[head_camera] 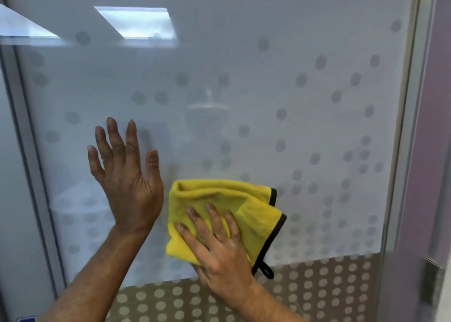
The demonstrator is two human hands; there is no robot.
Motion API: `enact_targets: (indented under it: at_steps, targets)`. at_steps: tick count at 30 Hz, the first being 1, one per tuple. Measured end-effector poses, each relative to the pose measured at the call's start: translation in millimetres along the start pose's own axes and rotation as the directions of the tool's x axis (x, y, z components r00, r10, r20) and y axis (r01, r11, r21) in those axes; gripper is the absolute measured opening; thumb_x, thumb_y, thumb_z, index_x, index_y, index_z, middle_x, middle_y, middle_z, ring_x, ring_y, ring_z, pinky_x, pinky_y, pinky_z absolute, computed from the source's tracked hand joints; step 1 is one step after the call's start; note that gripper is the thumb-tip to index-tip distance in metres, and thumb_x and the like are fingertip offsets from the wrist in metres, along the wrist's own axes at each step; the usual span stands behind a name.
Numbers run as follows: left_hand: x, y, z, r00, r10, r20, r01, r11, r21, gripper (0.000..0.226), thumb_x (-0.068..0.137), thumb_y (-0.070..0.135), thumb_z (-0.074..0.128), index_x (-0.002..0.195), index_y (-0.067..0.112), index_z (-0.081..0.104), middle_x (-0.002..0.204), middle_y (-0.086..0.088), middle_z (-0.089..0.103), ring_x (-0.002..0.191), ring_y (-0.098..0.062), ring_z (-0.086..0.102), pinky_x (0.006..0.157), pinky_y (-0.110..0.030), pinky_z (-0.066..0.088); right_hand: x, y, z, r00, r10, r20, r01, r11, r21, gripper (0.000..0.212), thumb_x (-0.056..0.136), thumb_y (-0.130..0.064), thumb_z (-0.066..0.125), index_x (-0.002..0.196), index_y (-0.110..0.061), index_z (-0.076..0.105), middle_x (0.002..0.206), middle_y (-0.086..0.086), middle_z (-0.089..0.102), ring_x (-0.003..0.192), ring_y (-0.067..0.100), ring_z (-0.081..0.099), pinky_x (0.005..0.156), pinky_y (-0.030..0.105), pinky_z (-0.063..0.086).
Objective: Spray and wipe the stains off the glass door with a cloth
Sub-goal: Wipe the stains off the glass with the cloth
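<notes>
The glass door (244, 65) fills the view, frosted white with a scatter of grey dots that grow denser toward the bottom. My right hand (217, 246) lies flat on a folded yellow cloth (219, 197) with a black trim and hanging loop, pressing it against the glass low and right of centre. My left hand (124, 175) rests flat against the glass to the left of the cloth, fingers spread and pointing up, holding nothing. No spray bottle is in view.
A grey metal frame (29, 150) runs down the door's left side and another frame (410, 150) down its right. A metal fitting (434, 282) sits at the lower right edge. Ceiling lights reflect in the upper left glass (136, 23).
</notes>
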State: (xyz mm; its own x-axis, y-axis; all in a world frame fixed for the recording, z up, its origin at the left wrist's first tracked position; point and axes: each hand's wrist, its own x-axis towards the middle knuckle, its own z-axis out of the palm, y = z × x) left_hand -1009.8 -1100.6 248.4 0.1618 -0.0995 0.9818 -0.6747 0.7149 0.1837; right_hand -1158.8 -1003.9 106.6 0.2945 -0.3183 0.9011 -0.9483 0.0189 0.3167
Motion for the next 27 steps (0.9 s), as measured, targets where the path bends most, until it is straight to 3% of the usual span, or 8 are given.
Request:
enact_targets:
  at_steps: [5,7,9,14,17,21,25,27]
  targets:
    - [-1,1,-1,1.0,-0.003,-0.007,0.003,1.0,-0.001,0.059,0.114,0.045,0.025,0.165,0.016,0.027,0.174,-0.018,0.02,0.162,-0.037,0.014,0.13,-0.054,0.006,-71,33,-7,0.997,0.079,0.011,-0.078,0.997,-0.021,0.082,0.077,-0.036,0.053,0.158,-0.03,0.04,0.176,-0.004,0.013,0.162,0.028,0.014,0.129,0.051,0.013]
    - [-1,1,-1,1.0,-0.004,-0.006,0.004,1.0,-0.001,0.059,0.114,0.045,0.025,0.165,0.016,0.027,0.174,-0.019,0.02,0.162,-0.038,0.013,0.13,-0.054,0.005,-84,50,-11,0.975,0.217,-0.052,-0.218,0.976,-0.011,0.071,0.087,-0.031,0.052,0.156,-0.026,0.038,0.176,-0.004,0.009,0.163,0.029,0.01,0.129,0.054,0.012]
    - [-1,1,-1,1.0,-0.002,-0.009,0.002,1.0,0.0,0.058,0.114,0.045,0.025,0.165,0.016,0.027,0.174,-0.019,0.02,0.162,-0.038,0.013,0.13,-0.055,0.006,-87,65,-14,0.914,0.383,-0.136,-0.381,0.924,0.037,0.052,0.106,-0.035,0.04,0.157,-0.023,0.037,0.176,-0.004,0.011,0.162,0.031,0.013,0.128,0.058,0.015]
    - [0,2,-1,1.0,-0.018,-0.003,0.018,1.0,0.008,0.058,0.114,0.044,0.028,0.165,0.017,0.026,0.174,-0.018,0.02,0.163,-0.037,0.013,0.13,-0.054,0.005,-58,107,-30,0.678,0.671,-0.3,-0.643,0.74,0.2,0.055,0.106,-0.03,0.051,0.159,-0.03,0.037,0.172,0.009,0.029,0.161,0.036,0.019,0.126,0.066,0.017]
    - [0,3,-2,0.999,-0.027,0.019,0.027,1.0,0.015,0.06,0.114,0.046,0.028,0.166,0.017,0.025,0.175,-0.018,0.018,0.163,-0.037,0.012,0.13,-0.053,0.003,-15,122,-43,0.586,0.722,-0.367,-0.676,0.686,0.27,0.054,0.109,-0.037,0.05,0.16,-0.03,0.036,0.169,0.012,0.034,0.161,0.037,0.018,0.124,0.067,0.019]
    - [0,5,-8,0.996,-0.031,0.078,0.03,0.999,0.014,0.061,0.113,0.048,0.028,0.166,0.018,0.024,0.175,-0.017,0.015,0.163,-0.035,0.009,0.13,-0.055,0.003,55,117,-60,0.674,0.668,-0.317,-0.573,0.743,0.346,0.053,0.108,-0.049,0.045,0.155,-0.026,0.045,0.168,0.011,0.037,0.161,0.037,0.019,0.126,0.062,0.017]
    - [-1,22,-22,0.988,-0.09,0.127,0.094,0.995,-0.025,0.06,0.113,0.046,0.03,0.164,0.016,0.032,0.175,-0.015,0.017,0.164,-0.031,0.01,0.13,-0.051,0.006,79,83,-76,0.868,0.48,-0.131,-0.375,0.804,0.462,0.054,0.107,-0.049,0.041,0.156,-0.025,0.043,0.17,0.007,0.034,0.162,0.032,0.014,0.128,0.062,0.012]
    - [-6,38,-34,0.992,-0.067,0.107,0.073,0.996,-0.053,0.054,0.112,0.042,0.033,0.156,0.013,0.047,0.171,-0.015,0.03,0.162,-0.029,0.023,0.126,-0.042,0.015,69,66,-84,0.932,0.361,-0.029,-0.286,0.786,0.548,0.054,0.108,-0.049,0.039,0.157,-0.025,0.044,0.171,0.002,0.032,0.163,0.027,0.012,0.127,0.063,0.012]
